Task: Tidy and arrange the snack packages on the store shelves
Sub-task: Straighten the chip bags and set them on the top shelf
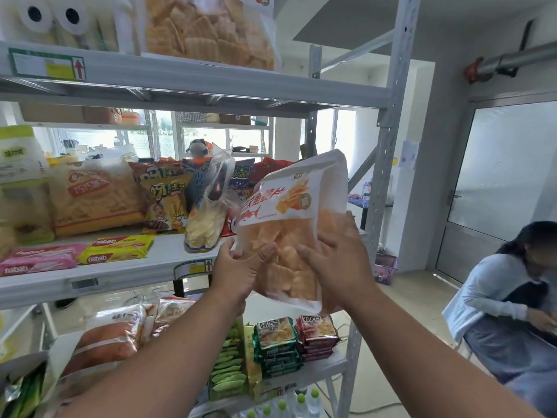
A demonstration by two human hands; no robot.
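I hold a large white-topped bag of orange crisps (289, 212) in front of the middle shelf (120, 276), tilted to the right. My left hand (238, 267) grips its lower left edge with the thumb across the front. My right hand (334, 254) presses its spread fingers against the bag's lower right side. On the middle shelf stand a clear bag of pale chips (208, 218), yellow and orange snack bags (162, 197), and a big bag of yellow sticks (93, 197). Flat pink (39, 260) and yellow wafer packs (117, 248) lie at the shelf's front.
The top shelf (193, 82) carries a big bag of crackers (208, 28). The lower shelf (316, 369) has stacked green and red packs (295, 339) and green pea packs (229, 366). A metal upright (388, 131) stands right of the bag. A seated person (512, 300) is at the right.
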